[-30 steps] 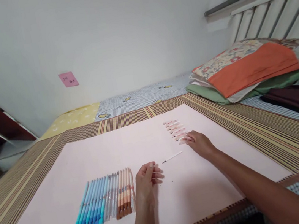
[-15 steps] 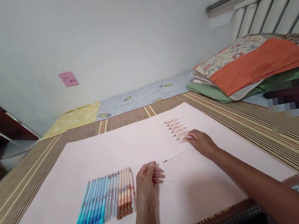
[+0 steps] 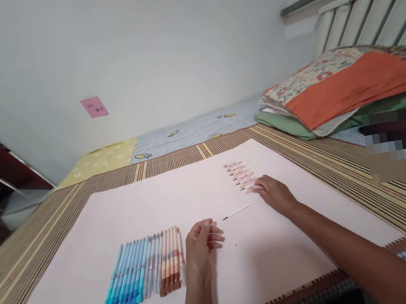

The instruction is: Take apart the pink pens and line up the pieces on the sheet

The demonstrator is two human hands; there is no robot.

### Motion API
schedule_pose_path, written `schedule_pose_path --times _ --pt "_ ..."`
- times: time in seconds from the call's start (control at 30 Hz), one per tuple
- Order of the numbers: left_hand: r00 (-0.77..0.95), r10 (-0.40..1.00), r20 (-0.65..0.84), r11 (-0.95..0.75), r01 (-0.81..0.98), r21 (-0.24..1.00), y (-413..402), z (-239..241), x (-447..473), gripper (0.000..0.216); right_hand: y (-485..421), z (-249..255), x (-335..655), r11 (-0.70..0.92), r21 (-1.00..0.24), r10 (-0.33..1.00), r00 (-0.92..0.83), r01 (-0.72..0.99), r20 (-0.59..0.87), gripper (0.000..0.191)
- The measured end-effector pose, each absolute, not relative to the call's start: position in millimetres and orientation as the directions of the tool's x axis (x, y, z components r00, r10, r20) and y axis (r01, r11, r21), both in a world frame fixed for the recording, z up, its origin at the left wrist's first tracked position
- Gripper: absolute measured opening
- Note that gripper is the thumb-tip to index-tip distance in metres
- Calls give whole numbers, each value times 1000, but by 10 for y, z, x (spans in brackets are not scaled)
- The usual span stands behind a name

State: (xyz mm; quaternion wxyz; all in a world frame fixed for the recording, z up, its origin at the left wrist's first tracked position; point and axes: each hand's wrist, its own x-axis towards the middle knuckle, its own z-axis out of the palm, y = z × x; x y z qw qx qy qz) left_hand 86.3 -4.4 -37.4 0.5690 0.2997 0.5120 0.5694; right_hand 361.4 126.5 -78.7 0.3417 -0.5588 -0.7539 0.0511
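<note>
Refill (image 3: 236, 212) on sheet between hands

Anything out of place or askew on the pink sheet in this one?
One thing: a thin white refill lies alone and slanted between the left hand and right hand, apart from both neat rows, the pens and the small pink caps. The right hand touches the nearest cap. Nothing looks spilled or damaged.

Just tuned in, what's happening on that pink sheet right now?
A person sits at a pink sheet spread over a striped mat. The right hand touches the near end of a short row of pen caps. The left hand rests curled beside a row of blue, clear and orange pens. A thin white refill lies between the hands.
</note>
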Motion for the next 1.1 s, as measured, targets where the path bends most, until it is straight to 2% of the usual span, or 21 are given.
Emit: schedule_pose_path --times 0.73,0.87,0.93,1.0,1.1 --pt "-180 956 -233 162 -340 926 -46 -366 874 46 1227 -756 3612 370 -502 889 -139 782 437 10" --pt "-174 956 -237 165 -349 922 -62 -323 880 47 1185 -695 3579 367 -532 888 -118 763 444 6" --pt "-173 955 -242 168 -356 919 -69 -290 883 48 1112 -626 3507 383 -562 886 -120 733 447 10" --pt "-174 954 -245 171 -358 918 -73 -267 886 48 1007 -547 3397 430 -583 885 -195 689 422 15" --pt "-175 955 -240 167 -354 920 -69 -269 883 47 840 -455 3210 502 -555 865 -399 663 305 16"
